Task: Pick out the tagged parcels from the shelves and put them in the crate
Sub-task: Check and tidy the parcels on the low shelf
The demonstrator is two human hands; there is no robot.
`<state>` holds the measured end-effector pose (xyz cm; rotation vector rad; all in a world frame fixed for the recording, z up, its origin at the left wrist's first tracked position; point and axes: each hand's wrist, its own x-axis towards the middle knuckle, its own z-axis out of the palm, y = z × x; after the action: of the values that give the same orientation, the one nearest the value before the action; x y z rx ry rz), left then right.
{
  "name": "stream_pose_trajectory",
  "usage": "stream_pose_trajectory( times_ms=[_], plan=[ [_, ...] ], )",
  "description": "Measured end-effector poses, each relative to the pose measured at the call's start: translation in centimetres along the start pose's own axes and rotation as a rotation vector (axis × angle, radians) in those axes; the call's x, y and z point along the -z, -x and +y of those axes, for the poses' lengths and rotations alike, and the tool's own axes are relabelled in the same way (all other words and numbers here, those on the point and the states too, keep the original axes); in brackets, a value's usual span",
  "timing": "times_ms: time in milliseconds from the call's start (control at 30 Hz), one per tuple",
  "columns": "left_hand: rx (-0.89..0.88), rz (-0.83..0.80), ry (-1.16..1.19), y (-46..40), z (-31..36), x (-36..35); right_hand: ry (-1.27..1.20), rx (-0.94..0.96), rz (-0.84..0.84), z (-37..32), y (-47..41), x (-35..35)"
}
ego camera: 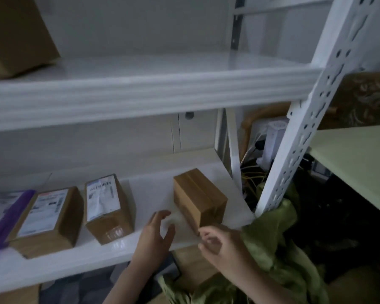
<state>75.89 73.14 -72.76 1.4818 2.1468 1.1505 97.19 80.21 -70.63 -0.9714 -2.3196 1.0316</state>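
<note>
On the lower white shelf [154, 185] a plain brown cardboard box [199, 197] with no visible label stands at the right. My left hand [156, 233] hovers just left of its near corner with fingers spread and holds nothing. My right hand [219, 242] is at the box's near bottom corner, fingers loosely curled, holding nothing. Two labelled boxes stand further left: one [106, 207] mid-shelf and one [46, 220] beside a purple mailer bag [4, 213] at the far left. No crate is in view.
The upper shelf [140, 93] carries a large brown box [15, 34] at the left. A perforated white upright [305, 128] stands at the right, with green cloth [272, 238], cables and a pale tabletop [360, 154] beyond it.
</note>
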Motion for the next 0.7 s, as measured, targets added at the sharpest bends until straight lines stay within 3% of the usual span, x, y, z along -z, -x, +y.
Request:
stream_pose_trajectory(
  times_ms=[100,233,533,700],
  plan=[
    [-0.027,-0.008,-0.015,0.4,0.1,-1.3,-0.001,0.068,0.209,2.9,0.6,1.3],
    [-0.052,-0.034,-0.085,0.9,0.1,-1.9,0.067,0.061,0.361,6.1,-0.6,3.5],
    [-0.059,-0.075,-0.149,0.1,1.4,-2.2,0.24,-0.023,0.108,5.2,-4.3,5.2],
    [-0.112,-0.023,-0.084,-0.2,2.6,-3.9,0.209,0.023,0.111,4.9,-4.0,4.4]
  ],
)
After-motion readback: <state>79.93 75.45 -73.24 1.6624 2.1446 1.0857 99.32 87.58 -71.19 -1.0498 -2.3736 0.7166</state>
